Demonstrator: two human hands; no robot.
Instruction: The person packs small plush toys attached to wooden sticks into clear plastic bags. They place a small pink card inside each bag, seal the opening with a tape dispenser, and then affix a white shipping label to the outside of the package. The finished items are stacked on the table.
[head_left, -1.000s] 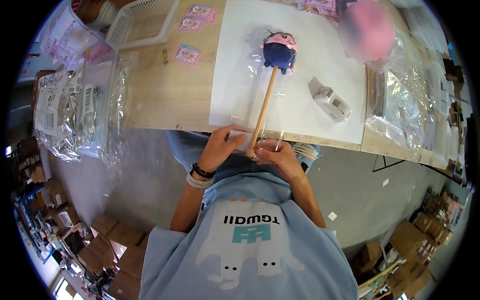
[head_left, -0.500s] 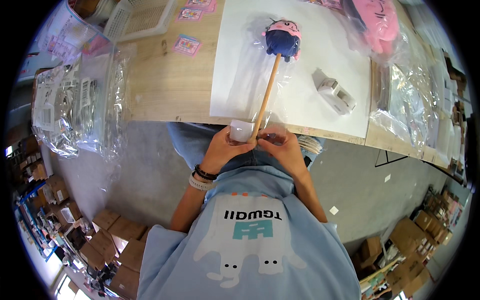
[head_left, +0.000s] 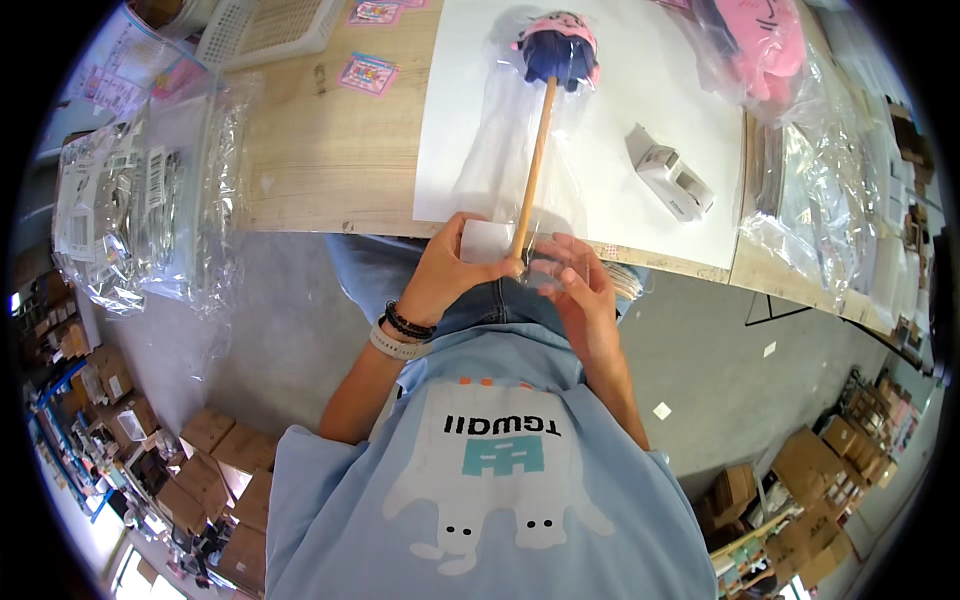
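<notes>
"Left hand point(head_left: 447, 268) pinching the near end of the stick point(head_left: 537, 170), right hand point(head_left: 583, 285) spread loosely against the clear bag point(head_left: 498, 160)."

"And on the bench point(head_left: 330, 165)?"

"White sheet point(head_left: 660, 110), bag over it, plush toy point(head_left: 558, 58) inside at the stick's far end."

"Smaller bits?"

"Tape dispenser point(head_left: 676, 184) to the right, pink cards point(head_left: 369, 74) left, white slip point(head_left: 486, 242) against the left hand."
</notes>
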